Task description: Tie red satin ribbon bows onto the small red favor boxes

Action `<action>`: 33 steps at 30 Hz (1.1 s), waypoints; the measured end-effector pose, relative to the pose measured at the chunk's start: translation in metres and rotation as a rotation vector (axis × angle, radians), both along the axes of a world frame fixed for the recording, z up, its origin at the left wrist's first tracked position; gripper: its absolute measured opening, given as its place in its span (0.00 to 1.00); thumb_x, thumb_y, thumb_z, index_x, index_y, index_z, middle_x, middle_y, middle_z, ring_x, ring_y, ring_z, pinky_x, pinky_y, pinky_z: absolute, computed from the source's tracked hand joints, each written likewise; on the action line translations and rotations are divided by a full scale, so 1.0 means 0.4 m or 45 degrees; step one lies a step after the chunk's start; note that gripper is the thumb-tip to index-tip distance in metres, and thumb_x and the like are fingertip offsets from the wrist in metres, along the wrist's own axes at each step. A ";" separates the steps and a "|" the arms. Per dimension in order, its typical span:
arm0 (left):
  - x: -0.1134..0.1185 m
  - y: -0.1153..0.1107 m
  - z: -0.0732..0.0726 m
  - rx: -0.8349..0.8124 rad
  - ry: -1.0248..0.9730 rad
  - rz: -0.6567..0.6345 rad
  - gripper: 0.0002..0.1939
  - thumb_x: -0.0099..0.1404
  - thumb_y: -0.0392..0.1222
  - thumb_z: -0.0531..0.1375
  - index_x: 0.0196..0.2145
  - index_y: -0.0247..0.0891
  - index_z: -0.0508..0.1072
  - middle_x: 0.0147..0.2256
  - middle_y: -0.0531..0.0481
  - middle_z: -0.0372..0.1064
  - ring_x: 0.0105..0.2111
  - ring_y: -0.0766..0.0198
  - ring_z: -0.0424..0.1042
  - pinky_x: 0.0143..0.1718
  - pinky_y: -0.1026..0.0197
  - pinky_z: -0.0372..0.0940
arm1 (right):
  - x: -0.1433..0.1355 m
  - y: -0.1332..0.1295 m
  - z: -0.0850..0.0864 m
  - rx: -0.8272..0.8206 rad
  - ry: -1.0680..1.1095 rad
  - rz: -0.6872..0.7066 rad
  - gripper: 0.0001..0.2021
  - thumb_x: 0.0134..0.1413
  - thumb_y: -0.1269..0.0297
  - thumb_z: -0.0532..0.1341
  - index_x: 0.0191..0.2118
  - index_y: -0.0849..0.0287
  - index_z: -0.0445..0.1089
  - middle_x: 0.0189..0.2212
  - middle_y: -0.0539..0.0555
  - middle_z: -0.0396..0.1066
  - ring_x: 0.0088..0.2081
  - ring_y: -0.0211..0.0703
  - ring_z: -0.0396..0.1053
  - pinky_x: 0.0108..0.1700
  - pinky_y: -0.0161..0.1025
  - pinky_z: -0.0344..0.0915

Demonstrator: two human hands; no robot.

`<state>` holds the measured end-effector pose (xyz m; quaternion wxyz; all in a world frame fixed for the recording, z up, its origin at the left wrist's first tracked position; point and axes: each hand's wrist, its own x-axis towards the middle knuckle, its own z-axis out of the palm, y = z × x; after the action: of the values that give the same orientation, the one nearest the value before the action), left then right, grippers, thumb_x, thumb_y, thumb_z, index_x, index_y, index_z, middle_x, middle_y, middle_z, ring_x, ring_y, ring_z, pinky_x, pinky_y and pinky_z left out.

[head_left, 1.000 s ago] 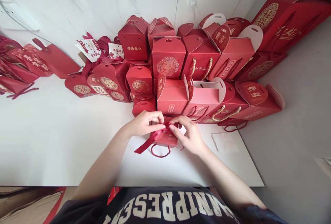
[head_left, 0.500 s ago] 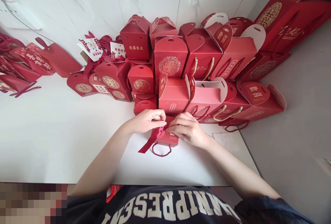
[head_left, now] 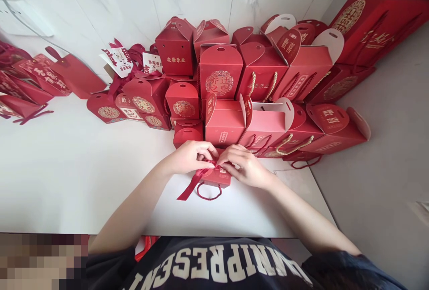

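A small red gift box (head_left: 221, 179) lies on the white table just in front of me, its red rope handle (head_left: 208, 197) looped toward my body. On its top sits a dark red ribbon (head_left: 191, 186), with one tail hanging off to the left. My left hand (head_left: 192, 157) pinches the ribbon from the left, thumb and fingers close together. From the right, my right hand (head_left: 243, 165) has its fingertips closed on the ribbon at the same spot. Both hands cover most of the box's top, and the knot or loop between the fingertips is partly hidden.
Stacked red gift boxes (head_left: 221, 73) stand along the wall behind my hands. Larger red boxes (head_left: 378, 26) fill the right corner. Tags with ribbons (head_left: 121, 64) lie on boxes at left. Red paper bags (head_left: 43, 75) sit at the far left on the white table (head_left: 83, 169).
My right fingertips have moved slightly closer to my left ones at the ribbon. The ribbon's tail has shifted a little to the left. The view has tilted slightly.
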<state>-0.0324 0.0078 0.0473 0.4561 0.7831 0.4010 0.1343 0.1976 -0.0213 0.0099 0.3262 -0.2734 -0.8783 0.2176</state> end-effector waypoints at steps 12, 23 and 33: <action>0.054 -0.130 -0.050 1.115 0.334 0.288 0.08 0.65 0.29 0.53 0.36 0.39 0.70 0.32 0.52 0.72 0.30 0.65 0.70 0.32 0.62 0.60 | -0.015 -0.019 -0.020 -0.076 0.061 -0.157 0.06 0.61 0.71 0.57 0.41 0.55 0.69 0.36 0.54 0.75 0.40 0.45 0.69 0.45 0.44 0.64; 0.033 -0.124 -0.097 1.267 0.081 0.312 0.05 0.65 0.30 0.57 0.34 0.39 0.67 0.32 0.52 0.72 0.32 0.65 0.72 0.37 0.64 0.66 | -0.045 -0.045 0.027 -0.375 0.065 -0.390 0.10 0.66 0.65 0.56 0.41 0.56 0.75 0.37 0.55 0.69 0.41 0.44 0.68 0.48 0.42 0.65; 0.039 -0.131 -0.090 1.074 -0.072 0.395 0.09 0.65 0.30 0.59 0.41 0.41 0.67 0.36 0.52 0.72 0.36 0.65 0.72 0.40 0.63 0.68 | -0.052 -0.033 0.029 -0.535 0.103 -0.442 0.05 0.57 0.71 0.62 0.34 0.56 0.76 0.34 0.51 0.70 0.38 0.41 0.68 0.43 0.39 0.64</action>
<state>-0.0167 -0.0445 0.0112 0.0822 0.8272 0.4110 0.3742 0.1770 -0.0346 0.0214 0.3295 -0.4726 -0.7403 0.3465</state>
